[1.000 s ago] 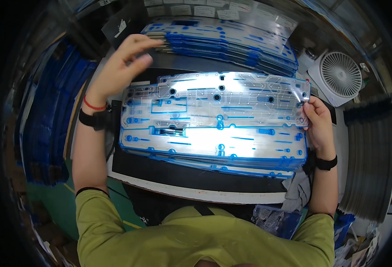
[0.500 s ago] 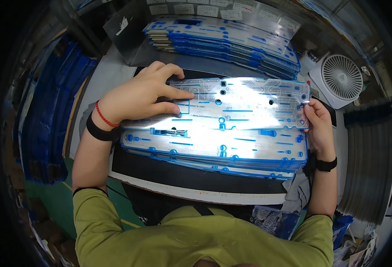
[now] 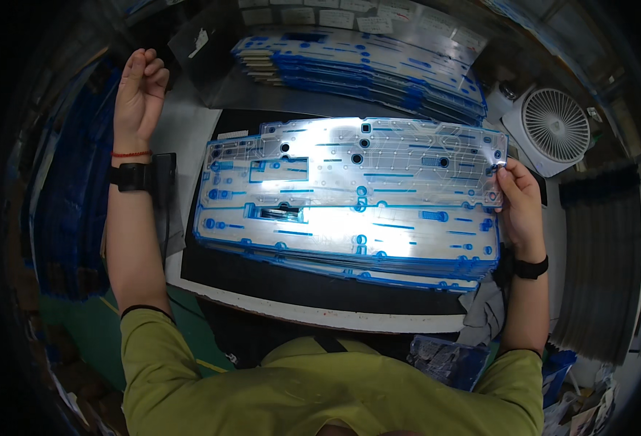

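My right hand (image 3: 524, 207) pinches the right edge of a clear plastic sheet (image 3: 400, 156) with printed circuit lines, blue marks and cutouts. That sheet lies tilted up over the far part of a stack of similar blue-edged sheets (image 3: 320, 236) on the black mat. Glare whitens the middle of both. Away from the stack, my left hand (image 3: 140, 98) is raised at the upper left, fingers curled and thumb against the fingertips. Whatever may sit in that pinch is hidden or too small to make out.
Behind the mat, a taller pile of blue-edged sheets (image 3: 364, 73) stands near a grey metal panel (image 3: 204, 62). A white fan (image 3: 555, 127) is at the far right, above a dark stack of thin sheets (image 3: 600, 269). Blue sheets (image 3: 70, 189) stand at left; grey cloth (image 3: 484, 312) hangs at the table edge.
My left hand has left the clear sheet and swung up and left, its fingers now curled. The right hand keeps its pinch on the sheet's edge.
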Demonstrator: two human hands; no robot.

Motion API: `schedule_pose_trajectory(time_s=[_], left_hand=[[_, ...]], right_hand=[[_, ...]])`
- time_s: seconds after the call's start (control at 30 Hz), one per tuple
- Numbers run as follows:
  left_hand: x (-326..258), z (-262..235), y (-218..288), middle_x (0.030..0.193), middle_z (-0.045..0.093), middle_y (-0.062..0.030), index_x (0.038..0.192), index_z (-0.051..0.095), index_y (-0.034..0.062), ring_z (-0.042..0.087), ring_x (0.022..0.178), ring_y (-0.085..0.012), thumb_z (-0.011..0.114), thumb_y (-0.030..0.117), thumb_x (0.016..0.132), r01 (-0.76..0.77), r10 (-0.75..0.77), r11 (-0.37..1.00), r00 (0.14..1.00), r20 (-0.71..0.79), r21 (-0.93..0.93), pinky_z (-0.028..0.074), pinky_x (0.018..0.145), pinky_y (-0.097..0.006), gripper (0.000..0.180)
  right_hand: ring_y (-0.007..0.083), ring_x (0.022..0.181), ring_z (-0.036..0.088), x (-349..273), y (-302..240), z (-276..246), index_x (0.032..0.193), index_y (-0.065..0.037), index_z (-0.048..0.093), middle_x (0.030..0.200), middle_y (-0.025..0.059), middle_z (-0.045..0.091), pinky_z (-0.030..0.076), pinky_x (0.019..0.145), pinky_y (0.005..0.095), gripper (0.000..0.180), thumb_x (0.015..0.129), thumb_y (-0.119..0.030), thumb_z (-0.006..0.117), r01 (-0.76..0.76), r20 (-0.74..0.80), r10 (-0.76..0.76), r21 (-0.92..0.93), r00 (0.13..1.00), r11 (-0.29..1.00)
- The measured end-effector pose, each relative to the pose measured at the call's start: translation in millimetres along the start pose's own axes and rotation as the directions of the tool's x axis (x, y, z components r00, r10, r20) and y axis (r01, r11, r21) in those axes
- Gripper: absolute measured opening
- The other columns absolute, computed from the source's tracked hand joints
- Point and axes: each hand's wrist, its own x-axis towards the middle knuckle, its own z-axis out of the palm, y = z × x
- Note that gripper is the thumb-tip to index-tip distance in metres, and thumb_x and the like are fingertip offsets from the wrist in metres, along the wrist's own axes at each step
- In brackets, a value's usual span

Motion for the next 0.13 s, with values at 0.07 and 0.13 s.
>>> schedule_pose_trajectory(time_s=[0.07,0.13], left_hand=[[0.0,-4.9,0.6,0.098,0.060,-0.0041,0.107,0.064,0.0042,0.050,0.081,-0.0093,0.060,0.015,0.094,0.011,-0.011,0.999,1.000,0.008,-0.050,0.045,0.073,-0.021,0.017],[0.3,-5.2,-0.4,0.099,0.060,-0.0042,0.109,0.064,0.0044,0.050,0.081,-0.0096,0.059,0.013,0.095,0.014,-0.010,0.996,0.999,0.038,-0.089,0.045,0.074,-0.022,0.017]], right_hand=[[0.0038,0.057,0.053,-0.2,-0.7,0.5,0.108,-0.001,0.057,0.082,0.0011,0.064,0.041,0.050,0.0178,0.016,0.098,-0.012,0.050,0.001,-0.003,-0.001,-0.002,1.000,1.000],[0.0040,0.058,0.053,-1.0,-1.2,0.5,0.109,-0.001,0.056,0.082,0.0012,0.064,0.041,0.050,0.0177,0.017,0.098,-0.012,0.051,0.006,-0.010,-0.006,-0.004,1.000,1.000]])
